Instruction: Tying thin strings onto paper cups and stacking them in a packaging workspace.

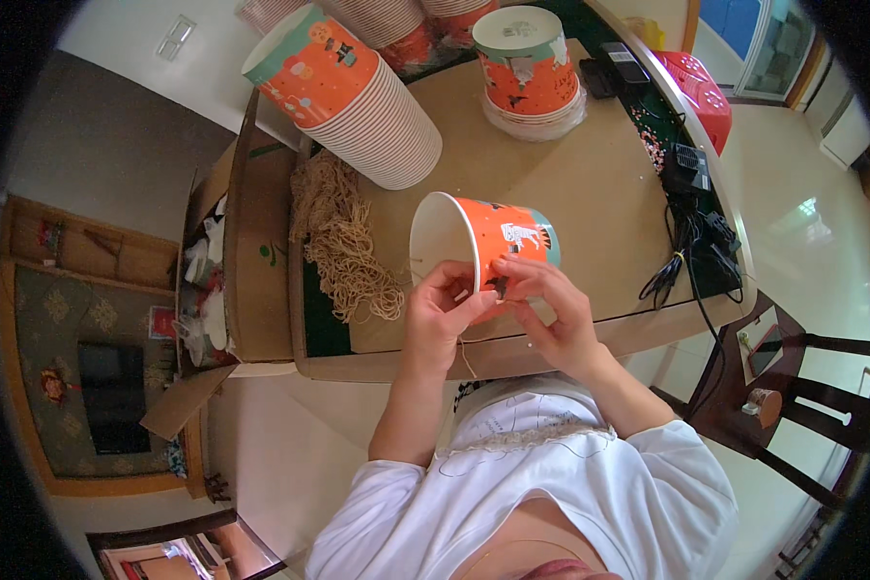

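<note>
A paper bucket [507,227], orange with a teal base band and white inside, lies tipped on its side above the table's near edge, its mouth toward the left. My left hand [440,307] grips its rim, with the fingers partly inside and the thumb outside. Against the printed outer wall, my right hand [556,314] holds the bucket, its fingertips close to the left thumb. A thin beige string [467,358] hangs below the hands, and a short bit shows inside the rim. Whether the fingertips also pinch string is hard to see.
Left of the bucket lies a heap of beige strings [343,237]. A tall leaning stack of nested buckets [358,111] stands behind it; an upside-down stack [527,72] is farther back. Black cables and adapters [691,213] line the right edge. An open carton [246,261] adjoins the table's left side.
</note>
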Demonstrator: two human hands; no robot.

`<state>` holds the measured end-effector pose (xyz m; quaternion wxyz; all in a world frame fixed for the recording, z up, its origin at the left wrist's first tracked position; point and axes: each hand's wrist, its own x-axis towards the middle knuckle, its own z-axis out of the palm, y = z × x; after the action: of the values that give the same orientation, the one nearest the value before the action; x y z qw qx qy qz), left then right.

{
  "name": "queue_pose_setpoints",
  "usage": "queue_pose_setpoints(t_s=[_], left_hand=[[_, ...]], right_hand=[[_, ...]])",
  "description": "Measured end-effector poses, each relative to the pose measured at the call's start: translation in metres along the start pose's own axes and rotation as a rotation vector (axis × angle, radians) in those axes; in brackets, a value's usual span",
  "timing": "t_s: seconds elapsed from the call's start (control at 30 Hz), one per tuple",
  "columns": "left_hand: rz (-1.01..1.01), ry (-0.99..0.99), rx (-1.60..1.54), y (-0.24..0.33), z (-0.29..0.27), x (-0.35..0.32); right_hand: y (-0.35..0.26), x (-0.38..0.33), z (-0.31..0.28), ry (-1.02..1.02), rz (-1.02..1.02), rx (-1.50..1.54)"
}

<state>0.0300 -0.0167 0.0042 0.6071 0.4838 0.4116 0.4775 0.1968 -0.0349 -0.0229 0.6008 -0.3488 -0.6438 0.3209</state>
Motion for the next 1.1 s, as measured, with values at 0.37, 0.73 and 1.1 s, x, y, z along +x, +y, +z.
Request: queue_pose_setpoints(t_s=[0.37,0.73,1.1], left_hand=[[-0.02,-0.011,0.089,0.002,-0.001,0.001],[-0.001,-0.002,0.258,-0.002,0.007,-0.003],[0.024,0.036,0.191,0.001,0.01,-0.002]], right_hand=[[-0.001,0.006,-0.004,0.002,-0.068,-0.079],[-0.011,0.019,-0.009,0.006,0.015,-0.232],[-0.01,0.016,-0.016,-0.105,-0.109,-0.207]])
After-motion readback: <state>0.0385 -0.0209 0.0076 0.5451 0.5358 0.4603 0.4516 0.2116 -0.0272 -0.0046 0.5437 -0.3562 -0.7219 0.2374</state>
